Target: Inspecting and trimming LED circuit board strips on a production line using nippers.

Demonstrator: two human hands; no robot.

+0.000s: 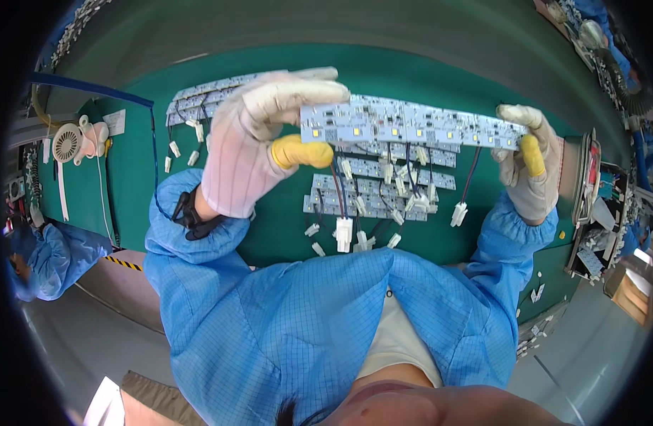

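I hold a long white LED circuit strip [404,126] level above the green table [440,78], one hand at each end. My left hand [262,142], in a white glove with a yellow thumb cot, pinches the strip's left end. My right hand [526,160], gloved the same way, grips the right end. Red and dark wires with white plug connectors [344,233] hang down from the strip. Below it lies a stack of similar LED strips [376,195] with their own wires and connectors.
More LED strips [198,99] lie at the table's far left beside loose white connectors [176,149]. A small white fan [67,142] stands at the left. A tray of parts [592,213] sits at the right edge. Another person in a blue coat [49,259] is at lower left.
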